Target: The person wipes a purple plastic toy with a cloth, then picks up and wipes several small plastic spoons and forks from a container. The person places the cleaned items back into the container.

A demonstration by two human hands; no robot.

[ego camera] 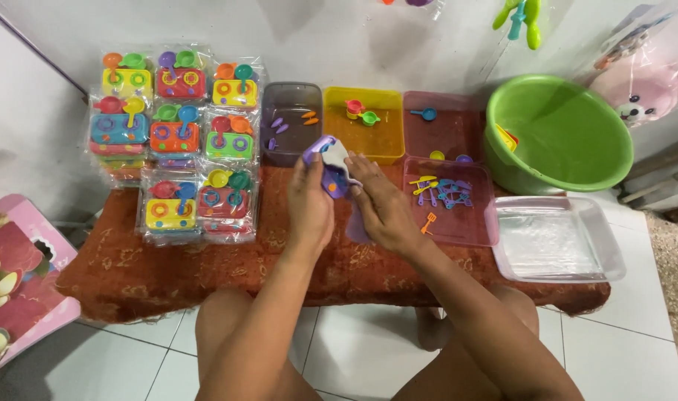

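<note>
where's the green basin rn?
In the head view the green basin sits at the far right, on the floor against the wall, just right of the pink trays and behind the clear tray.

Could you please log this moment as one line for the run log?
left hand: holds purple toy | right hand: on toy | nearby: purple tray, packed toys

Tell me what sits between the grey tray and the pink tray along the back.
The yellow tray, holding small toy cups, sits between the grey tray and the pink tray, in the head view.
</note>
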